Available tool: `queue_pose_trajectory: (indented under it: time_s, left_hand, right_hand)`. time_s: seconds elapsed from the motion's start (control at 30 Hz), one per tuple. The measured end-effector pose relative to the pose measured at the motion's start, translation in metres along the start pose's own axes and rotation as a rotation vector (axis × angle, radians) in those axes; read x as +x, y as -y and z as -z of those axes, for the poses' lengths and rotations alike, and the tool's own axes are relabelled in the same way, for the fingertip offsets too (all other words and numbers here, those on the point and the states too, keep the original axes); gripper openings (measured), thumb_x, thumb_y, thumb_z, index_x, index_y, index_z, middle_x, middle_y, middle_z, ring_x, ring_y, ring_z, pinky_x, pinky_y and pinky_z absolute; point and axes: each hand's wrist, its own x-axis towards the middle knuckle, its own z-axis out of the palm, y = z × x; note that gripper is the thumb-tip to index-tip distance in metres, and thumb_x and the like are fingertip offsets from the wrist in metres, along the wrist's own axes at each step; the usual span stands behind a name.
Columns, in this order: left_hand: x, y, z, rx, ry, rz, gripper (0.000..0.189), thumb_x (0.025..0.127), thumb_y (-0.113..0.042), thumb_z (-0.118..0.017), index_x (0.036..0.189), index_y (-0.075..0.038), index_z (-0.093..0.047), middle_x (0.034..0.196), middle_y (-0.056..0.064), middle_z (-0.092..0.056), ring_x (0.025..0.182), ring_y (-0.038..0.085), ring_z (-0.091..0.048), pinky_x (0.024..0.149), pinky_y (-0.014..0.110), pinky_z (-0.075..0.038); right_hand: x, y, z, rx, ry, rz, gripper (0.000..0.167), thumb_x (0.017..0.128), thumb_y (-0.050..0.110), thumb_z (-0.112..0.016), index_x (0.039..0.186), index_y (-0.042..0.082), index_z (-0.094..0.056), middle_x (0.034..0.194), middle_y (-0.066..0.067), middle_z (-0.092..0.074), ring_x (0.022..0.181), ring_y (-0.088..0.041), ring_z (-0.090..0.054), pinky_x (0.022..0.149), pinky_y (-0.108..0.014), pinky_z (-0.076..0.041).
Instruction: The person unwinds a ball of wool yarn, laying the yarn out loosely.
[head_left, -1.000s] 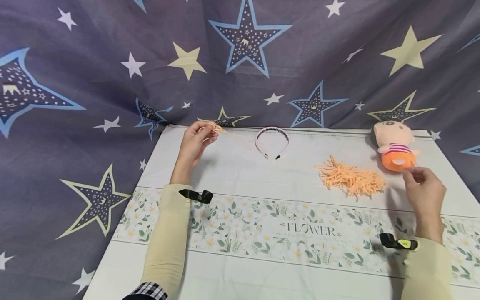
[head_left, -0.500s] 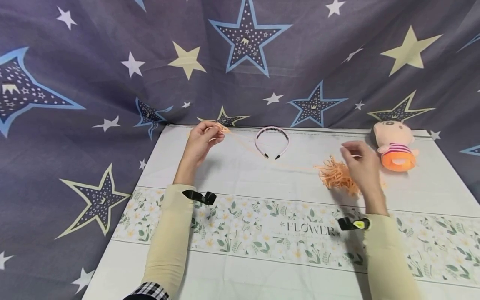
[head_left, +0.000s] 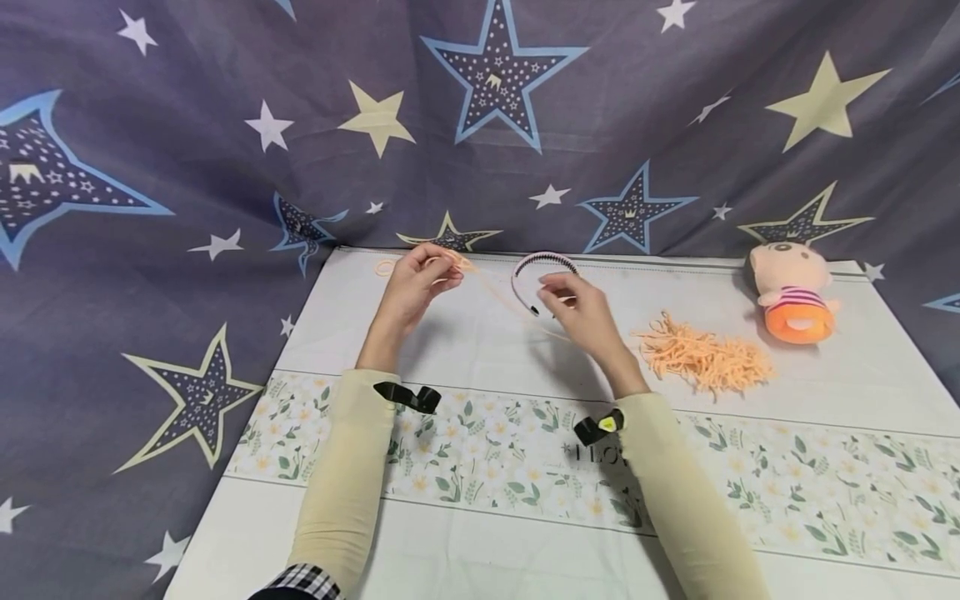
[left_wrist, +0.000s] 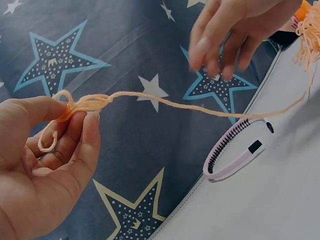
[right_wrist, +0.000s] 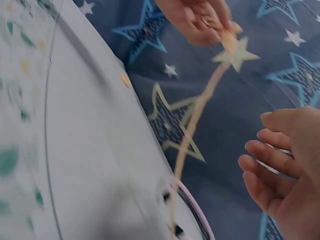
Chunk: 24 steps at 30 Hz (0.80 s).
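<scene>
My left hand (head_left: 411,292) pinches a small looped bundle of orange yarn (left_wrist: 87,106) between thumb and fingers, raised over the back left of the table. From the bundle a single yarn strand (left_wrist: 195,108) sags to the right, toward a loose heap of the same yarn (head_left: 705,358). My right hand (head_left: 596,317) is in the air with fingers loosely bent and holds nothing. In the head view it overlaps a pink headband (left_wrist: 215,157) with black teeth inside. Beside the strand, the right wrist view shows that hand's relaxed fingers (right_wrist: 270,155).
A plush toy (head_left: 797,296) in a striped top and orange bottoms lies at the back right. A small orange loop (head_left: 385,267) is at the back left edge. The white tablecloth (head_left: 480,542) has a floral band, and a star-patterned curtain (head_left: 247,67) hangs behind.
My right hand has swept left from near the plush toy, past the yarn heap, to the headband. My left hand has shifted slightly right, still pinching the yarn.
</scene>
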Motion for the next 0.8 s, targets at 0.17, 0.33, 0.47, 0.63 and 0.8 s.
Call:
queue_pose_trajectory:
  time_s: [0.17, 0.33, 0.47, 0.63, 0.8]
  left_hand:
    - [0.0, 0.0, -0.004, 0.0, 0.011, 0.0, 0.009, 0.096, -0.001, -0.053, 0.091, -0.008, -0.058, 0.087, 0.003, -0.06, 0.077, 0.014, -0.066, 0.076, 0.023, -0.06]
    - [0.0, 0.0, -0.006, 0.01, 0.019, 0.011, 0.01, 0.096, -0.001, -0.053, 0.091, -0.009, -0.058, 0.088, 0.003, -0.06, 0.077, 0.013, -0.066, 0.077, 0.023, -0.06]
    - [-0.001, -0.001, -0.007, 0.017, 0.021, 0.014, 0.01, 0.096, 0.0, -0.053, 0.091, -0.008, -0.057, 0.088, 0.003, -0.06, 0.078, 0.013, -0.066, 0.077, 0.023, -0.059]
    - [-0.002, -0.001, -0.005, 0.012, 0.008, 0.014, 0.01, 0.095, 0.001, -0.053, 0.092, -0.008, -0.057, 0.086, 0.003, -0.06, 0.078, 0.013, -0.066, 0.078, 0.024, -0.06]
    - [-0.001, -0.001, -0.002, 0.007, -0.008, 0.006, 0.009, 0.096, 0.0, -0.052, 0.094, -0.008, -0.057, 0.086, 0.004, -0.061, 0.078, 0.014, -0.066, 0.077, 0.024, -0.06]
  right_hand:
    - [0.008, 0.008, -0.027, 0.003, 0.063, 0.024, 0.025, 0.094, 0.018, -0.063, 0.115, 0.005, -0.065, 0.103, -0.011, -0.069, 0.093, -0.021, -0.064, 0.082, -0.034, -0.055]
    - [0.011, 0.014, -0.042, 0.056, 0.064, 0.04, 0.02, 0.093, 0.018, -0.064, 0.108, 0.005, -0.068, 0.098, -0.009, -0.07, 0.085, -0.019, -0.064, 0.075, -0.026, -0.055]
    - [0.009, 0.019, -0.045, 0.089, 0.043, 0.041, 0.013, 0.093, 0.015, -0.064, 0.099, 0.005, -0.069, 0.09, -0.009, -0.071, 0.075, -0.021, -0.063, 0.064, -0.02, -0.051]
    - [0.007, 0.023, -0.039, 0.105, 0.024, 0.027, 0.013, 0.094, 0.017, -0.062, 0.096, 0.005, -0.068, 0.086, -0.01, -0.069, 0.074, -0.018, -0.063, 0.061, -0.019, -0.049]
    - [0.006, 0.021, -0.029, 0.14, -0.011, 0.02, 0.015, 0.095, 0.02, -0.061, 0.096, 0.006, -0.067, 0.087, -0.009, -0.068, 0.075, -0.016, -0.061, 0.062, -0.019, -0.049]
